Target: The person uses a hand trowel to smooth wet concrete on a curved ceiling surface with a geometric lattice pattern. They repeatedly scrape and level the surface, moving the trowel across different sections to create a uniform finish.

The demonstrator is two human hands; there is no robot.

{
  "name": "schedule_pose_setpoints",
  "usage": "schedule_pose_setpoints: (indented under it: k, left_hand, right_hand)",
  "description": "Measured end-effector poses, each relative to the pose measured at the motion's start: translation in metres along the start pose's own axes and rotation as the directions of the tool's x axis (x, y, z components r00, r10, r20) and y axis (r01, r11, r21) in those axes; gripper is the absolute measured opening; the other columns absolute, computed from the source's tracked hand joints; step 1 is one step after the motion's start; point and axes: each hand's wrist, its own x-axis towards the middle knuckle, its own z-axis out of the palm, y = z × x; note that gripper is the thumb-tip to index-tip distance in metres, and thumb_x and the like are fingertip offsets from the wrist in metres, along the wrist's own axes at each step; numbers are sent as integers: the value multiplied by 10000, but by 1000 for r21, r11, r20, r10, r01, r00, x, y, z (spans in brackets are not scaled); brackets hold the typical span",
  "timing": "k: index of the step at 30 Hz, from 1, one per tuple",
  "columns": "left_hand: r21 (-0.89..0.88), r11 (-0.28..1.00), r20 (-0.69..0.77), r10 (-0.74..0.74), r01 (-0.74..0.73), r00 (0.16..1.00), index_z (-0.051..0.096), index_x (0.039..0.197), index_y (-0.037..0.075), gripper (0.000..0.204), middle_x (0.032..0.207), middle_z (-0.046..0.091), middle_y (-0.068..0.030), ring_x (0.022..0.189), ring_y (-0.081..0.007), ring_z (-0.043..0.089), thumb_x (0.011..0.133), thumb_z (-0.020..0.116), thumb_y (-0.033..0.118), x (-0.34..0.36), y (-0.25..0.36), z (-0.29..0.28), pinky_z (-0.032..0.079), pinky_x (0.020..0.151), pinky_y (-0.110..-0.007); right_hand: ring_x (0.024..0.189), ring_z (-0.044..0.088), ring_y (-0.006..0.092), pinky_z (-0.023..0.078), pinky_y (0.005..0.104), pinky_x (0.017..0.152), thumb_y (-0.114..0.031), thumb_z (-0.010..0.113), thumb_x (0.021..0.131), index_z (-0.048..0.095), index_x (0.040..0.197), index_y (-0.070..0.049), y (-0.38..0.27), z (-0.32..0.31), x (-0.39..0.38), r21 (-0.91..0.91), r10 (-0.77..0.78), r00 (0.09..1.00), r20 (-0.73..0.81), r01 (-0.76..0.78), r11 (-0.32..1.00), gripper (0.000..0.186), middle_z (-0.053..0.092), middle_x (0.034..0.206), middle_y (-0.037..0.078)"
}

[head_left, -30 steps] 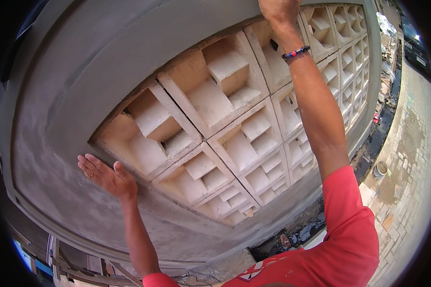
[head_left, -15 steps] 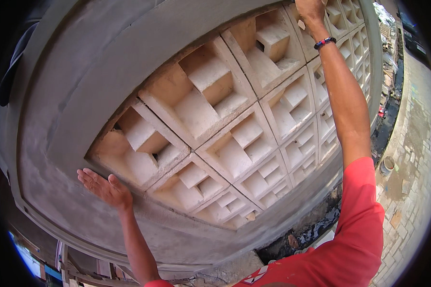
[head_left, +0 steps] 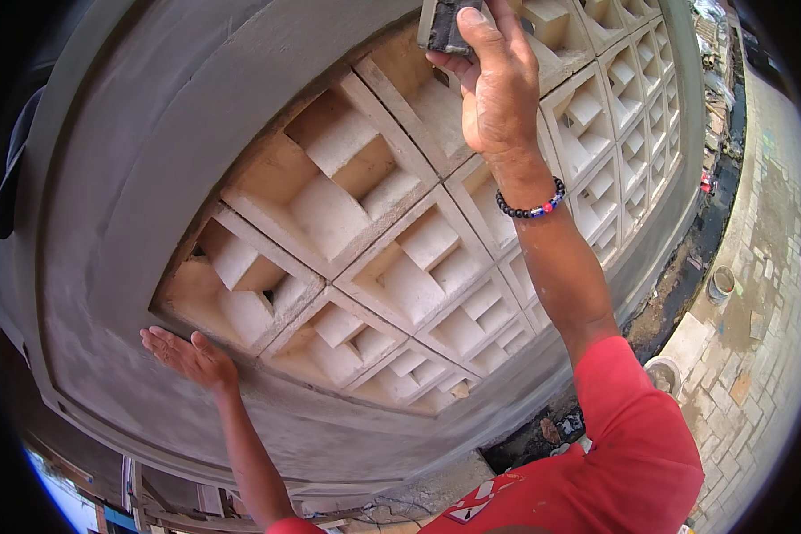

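My left hand (head_left: 191, 358) lies with fingers stretched out on the smooth grey plaster border (head_left: 142, 240), beside the lower left corner of a panel of pale ventilation blocks (head_left: 427, 258). Up at the top, my right hand (head_left: 503, 98) is closed on a small block-like tool (head_left: 445, 28), dark with a grey face. Part of the tool runs out of the picture, so its exact kind does not show. It is in front of the panel, near the border's upper inner edge; I cannot tell whether it touches. A beaded bracelet (head_left: 534, 206) circles my right wrist.
A dark, wet ditch (head_left: 699, 236) runs along the wall's foot at right, with rubble (head_left: 714, 84) beside it. Beyond lies a paved path (head_left: 761, 311). One bucket (head_left: 721, 283) stands on it; another container (head_left: 663, 372) shows partly behind my right shoulder.
My right hand has come left and down from the top edge, bringing the block-like tool into view. My left hand stays flat on the plaster. The view has shifted slightly.
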Motion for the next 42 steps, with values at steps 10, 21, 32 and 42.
schedule_pose_setpoints:
  k: [10,21,32,42]
  left_hand:
    - [-4,1000,9,-28,28,1000,162,1580,-9,812,1652,155,-194,1536,-351,109,1045,201,601,-1,2,1,63,1241,-444]
    - [-30,999,7,-38,39,999,187,1572,-23,816,1647,173,-199,1533,-359,121,1044,197,600,1,7,0,68,1239,-453]
    - [-33,998,-12,-53,52,999,196,1572,-16,837,1648,177,-188,1535,-341,122,1035,177,626,3,9,3,61,1238,-446]
    - [-35,999,-28,-39,38,999,228,1565,-15,832,1644,200,-181,1529,-346,148,1035,190,624,0,2,3,83,1238,-450]
  right_hand:
    - [1084,561,312,494,471,975,-256,575,1001,534,1278,-38,20,-17,32,551,352,911,-214,-185,814,354,594,1147,121]
    - [852,588,213,540,335,643,-237,581,1008,502,1340,-56,10,19,33,353,401,852,-337,-280,892,386,576,1182,112]
    - [698,543,9,401,150,501,-190,626,974,577,1174,-87,16,82,-5,266,309,867,-390,-215,939,230,626,932,3]
    - [942,580,200,490,343,722,-290,697,914,503,1294,-72,32,58,-53,356,394,885,-249,-295,887,479,601,1077,59]
